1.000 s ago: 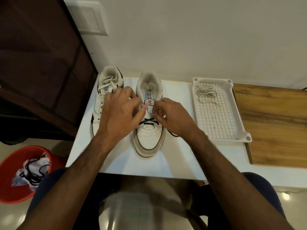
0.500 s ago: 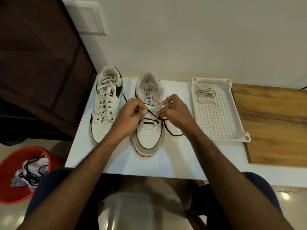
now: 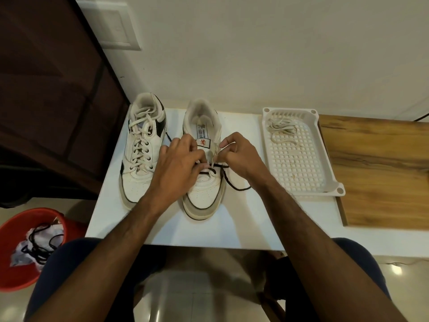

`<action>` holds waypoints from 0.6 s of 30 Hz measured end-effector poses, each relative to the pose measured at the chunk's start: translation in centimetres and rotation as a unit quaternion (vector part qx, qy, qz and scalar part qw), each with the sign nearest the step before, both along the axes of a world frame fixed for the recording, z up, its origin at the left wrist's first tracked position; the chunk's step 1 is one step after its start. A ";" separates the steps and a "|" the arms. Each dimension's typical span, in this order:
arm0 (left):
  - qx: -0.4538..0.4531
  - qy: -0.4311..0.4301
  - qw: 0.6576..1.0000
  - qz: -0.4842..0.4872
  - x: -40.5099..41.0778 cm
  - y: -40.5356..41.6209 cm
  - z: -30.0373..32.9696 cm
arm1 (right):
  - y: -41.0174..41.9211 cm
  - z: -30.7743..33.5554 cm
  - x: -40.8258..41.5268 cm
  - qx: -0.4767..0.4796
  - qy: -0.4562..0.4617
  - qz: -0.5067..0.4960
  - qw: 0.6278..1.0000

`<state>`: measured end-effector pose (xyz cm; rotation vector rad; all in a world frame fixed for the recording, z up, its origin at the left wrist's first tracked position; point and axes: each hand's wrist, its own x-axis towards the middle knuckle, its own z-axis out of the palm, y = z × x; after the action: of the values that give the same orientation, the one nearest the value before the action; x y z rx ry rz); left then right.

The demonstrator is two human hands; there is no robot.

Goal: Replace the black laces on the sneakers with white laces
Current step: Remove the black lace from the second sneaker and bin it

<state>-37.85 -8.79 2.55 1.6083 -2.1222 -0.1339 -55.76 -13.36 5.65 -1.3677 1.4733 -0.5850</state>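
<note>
Your left hand and right hand both pinch the black lace at the right sneaker, mid-worktop, to draw it free; the white lace waits in the tray at the right edge.

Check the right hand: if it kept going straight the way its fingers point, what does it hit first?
The right hand points left across the unlaced sneaker. Its fingertips are already at the tongue, so that comes first, then the left hand just beyond. Depth between the hands is unclear.
</note>
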 end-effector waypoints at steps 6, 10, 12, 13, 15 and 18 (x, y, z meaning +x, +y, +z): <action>0.083 0.615 0.770 0.151 1.6 -0.8 1.8 | -0.1 0.0 -0.1 0.009 -0.002 0.005 1.000; 0.068 0.804 0.584 0.090 3.8 -0.5 3.5 | -0.2 -0.1 -0.1 0.005 -0.002 0.009 1.000; 0.097 0.662 0.736 0.100 3.0 -0.3 3.6 | -0.2 0.0 0.0 0.004 0.000 0.012 1.000; 0.105 0.531 0.835 0.094 2.6 -0.3 3.6 | -0.2 0.0 0.1 0.004 0.002 0.012 1.000; 0.087 0.229 0.969 0.026 1.7 0.0 3.1 | -0.1 0.0 0.1 0.003 0.002 0.006 1.000; 0.038 0.015 0.998 -0.047 0.7 0.1 1.6 | -0.1 -0.1 0.1 -0.005 0.003 0.006 1.000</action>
<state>-37.13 -8.73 4.19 1.5396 -2.1934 -0.2707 -55.63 -13.48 5.51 -1.3865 1.4675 -0.5820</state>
